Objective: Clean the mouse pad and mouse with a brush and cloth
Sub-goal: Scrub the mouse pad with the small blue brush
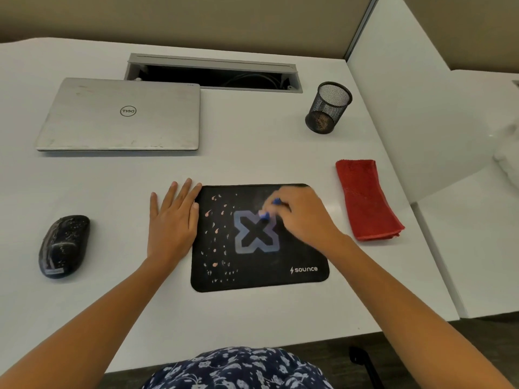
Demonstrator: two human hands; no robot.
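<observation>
A black mouse pad (pixel 280 262) with a blue X logo and small pink crumbs on its left half lies on the white desk. My right hand (pixel 303 217) grips a small blue brush (pixel 265 215) whose head touches the pad near the X; the motion blurs it. My left hand (pixel 174 220) lies flat with straight fingers at the pad's left edge, thumb on the pad. A black mouse (pixel 64 245), speckled with dust, sits well to the left. A folded red cloth (pixel 365 200) lies to the right of the pad.
A shut silver laptop (pixel 123 116) lies at the back left. A black mesh pen cup (pixel 327 108) stands at the back right. An open cable tray (pixel 213 73) is set in the desk (pixel 252 153) behind them. A white partition (pixel 407 94) bounds the right side.
</observation>
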